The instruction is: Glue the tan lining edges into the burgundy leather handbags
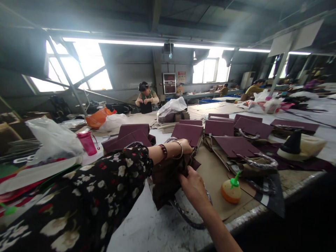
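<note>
At mid-frame, I'm seeing the left hand (pixel 186 146) and right hand (pixel 193 187) gripping a dark brown bag (pixel 165 182).

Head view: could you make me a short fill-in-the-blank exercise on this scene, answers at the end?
1. The left arm's black sleeve is printed with white and red ____.
2. Beside the right hand, which is on the dark bag, sits a squeeze bottle with a ____ nozzle.
3. The drink bottle with a strap is ____.

Missing words: flowers; green; pink.

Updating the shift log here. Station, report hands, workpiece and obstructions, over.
Left hand at top of dark brown soft bag, grip hidden. Right hand gripping its side. Squat translucent bottle, orange-bottomed with green nozzle, standing clear of right hand.
</note>
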Demonstrator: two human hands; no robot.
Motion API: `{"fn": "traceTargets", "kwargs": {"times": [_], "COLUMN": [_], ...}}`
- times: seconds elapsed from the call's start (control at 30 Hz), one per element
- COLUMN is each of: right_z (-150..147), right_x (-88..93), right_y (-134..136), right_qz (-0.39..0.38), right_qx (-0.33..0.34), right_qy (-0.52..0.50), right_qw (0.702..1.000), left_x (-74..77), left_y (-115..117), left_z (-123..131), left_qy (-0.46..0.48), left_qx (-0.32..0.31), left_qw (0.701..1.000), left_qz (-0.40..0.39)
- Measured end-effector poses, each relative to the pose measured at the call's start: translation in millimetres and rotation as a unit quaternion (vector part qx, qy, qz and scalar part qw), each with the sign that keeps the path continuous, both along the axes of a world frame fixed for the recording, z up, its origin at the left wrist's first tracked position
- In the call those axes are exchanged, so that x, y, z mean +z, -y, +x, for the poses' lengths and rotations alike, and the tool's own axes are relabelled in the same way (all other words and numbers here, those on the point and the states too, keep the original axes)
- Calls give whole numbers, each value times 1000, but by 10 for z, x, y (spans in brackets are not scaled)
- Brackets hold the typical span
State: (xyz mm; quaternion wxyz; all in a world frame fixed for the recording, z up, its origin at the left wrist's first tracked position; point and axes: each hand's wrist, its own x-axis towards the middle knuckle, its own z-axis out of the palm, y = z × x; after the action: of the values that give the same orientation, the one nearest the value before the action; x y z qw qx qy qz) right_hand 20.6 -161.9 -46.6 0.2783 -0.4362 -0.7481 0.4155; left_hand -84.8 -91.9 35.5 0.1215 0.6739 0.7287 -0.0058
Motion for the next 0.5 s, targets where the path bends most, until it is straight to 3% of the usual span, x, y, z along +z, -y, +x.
{"fn": "traceTargets", "kwargs": {"times": [0.07,0.27,0.5], "right_z": [49,106,41], "right_x": [-9,106,233], "right_y": [-79,-294,-539], "right_qz": [-18,-100,-182], "right_qx": [36,109,128], "right_qy": [-71,-273,-375], "right_qw": [997,950,900], "left_x": [54,274,440], "left_y": [68,294,468], "left_z": [-47,-181,-508], "left_qy": [28,106,182], "left_qx": [7,-72,-130], "left_qw": [1000,991,974], "left_qz": [12,42,36]}}
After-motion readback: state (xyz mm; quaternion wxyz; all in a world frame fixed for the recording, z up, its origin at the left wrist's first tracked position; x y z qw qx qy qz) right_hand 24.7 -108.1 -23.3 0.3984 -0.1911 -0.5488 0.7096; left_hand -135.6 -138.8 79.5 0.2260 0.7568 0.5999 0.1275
